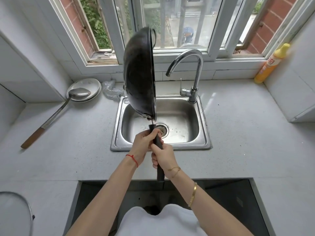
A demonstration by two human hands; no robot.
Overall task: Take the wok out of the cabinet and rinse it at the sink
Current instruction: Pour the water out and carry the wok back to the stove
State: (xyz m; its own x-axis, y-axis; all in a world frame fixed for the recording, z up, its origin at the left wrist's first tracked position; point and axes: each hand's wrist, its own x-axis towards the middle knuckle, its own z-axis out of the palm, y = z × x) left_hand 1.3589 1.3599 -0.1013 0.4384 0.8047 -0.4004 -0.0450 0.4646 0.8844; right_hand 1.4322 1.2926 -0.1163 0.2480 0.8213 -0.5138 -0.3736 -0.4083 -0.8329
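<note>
A black wok (139, 74) is held on edge above the steel sink (202, 133), its round underside facing left and its rim facing right. Its long dark handle (159, 154) points back toward me. My left hand (144, 143) grips the handle near the bowl. My right hand (163, 157) grips it just behind, closer to me. The curved chrome faucet (190, 72) stands at the sink's back right, its spout to the right of the wok's rim; no water is visible.
A ladle (56, 113) with a wooden grip lies on stacked plates (85, 87) at the left. A steel scourer (110, 90) sits behind the sink. A yellow detergent bottle (271, 63) leans in the right corner. A glass lid (15, 212) shows bottom left. An open dark cabinet (221, 198) lies below.
</note>
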